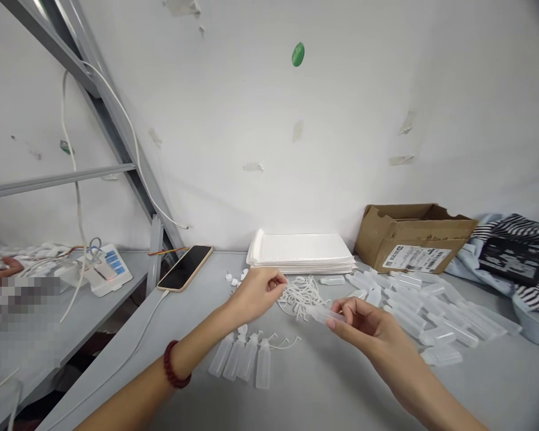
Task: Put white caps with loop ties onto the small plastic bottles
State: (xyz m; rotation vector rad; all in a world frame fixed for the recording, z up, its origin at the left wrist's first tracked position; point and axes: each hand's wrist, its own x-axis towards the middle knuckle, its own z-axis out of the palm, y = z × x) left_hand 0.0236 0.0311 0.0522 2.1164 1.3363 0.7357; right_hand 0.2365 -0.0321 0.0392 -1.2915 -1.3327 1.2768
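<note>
My right hand (363,323) pinches a small translucent plastic bottle (322,314) by one end, its other end pointing left. My left hand (260,292) is closed, fingers curled together at the edge of a tangled pile of thin white plastic straps (302,293). Whatever may be in those fingers is too hidden to make out. Below the left hand, several bottles (263,365) lie side by side, at least some with caps or straps at their necks. A few small white caps (233,281) sit behind my left wrist. To the right spreads a heap of loose translucent bottles (431,308).
Against the wall lies a stack of white padded envelopes (303,248), with an open cardboard box (417,236) to its right. A phone (186,267) on a cable is at left. Striped cloth (530,239) fills the far right. Another person's hand (0,266) shows at the neighbouring table.
</note>
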